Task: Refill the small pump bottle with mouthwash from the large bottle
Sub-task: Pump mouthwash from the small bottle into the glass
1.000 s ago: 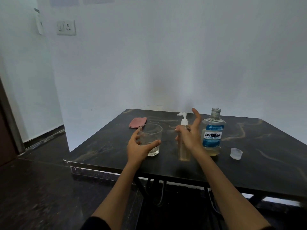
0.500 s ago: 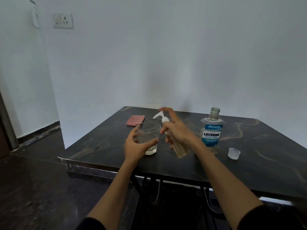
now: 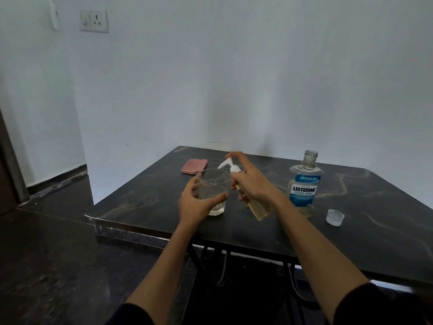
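Observation:
My right hand (image 3: 251,184) grips the small pump bottle (image 3: 259,211), lifted off the table and tilted left, forefinger resting on its white pump head. The nozzle points over the rim of a clear glass (image 3: 214,192). My left hand (image 3: 195,205) curls around the glass, which stands on the dark table (image 3: 375,242). The large mouthwash bottle (image 3: 304,186), blue label, stands uncapped and upright to the right of my right hand. Its clear cap (image 3: 335,216) lies on the table further right.
A folded pink cloth (image 3: 194,166) lies at the far left of the table. White walls stand close behind the table. The near table edge (image 3: 131,232) runs across under my forearms, with dark floor to the left.
My right hand lifted the pump bottle from the table, tilted it left and brought the nozzle over the glass. The forefinger came down onto the pump head. My left hand stayed at the glass.

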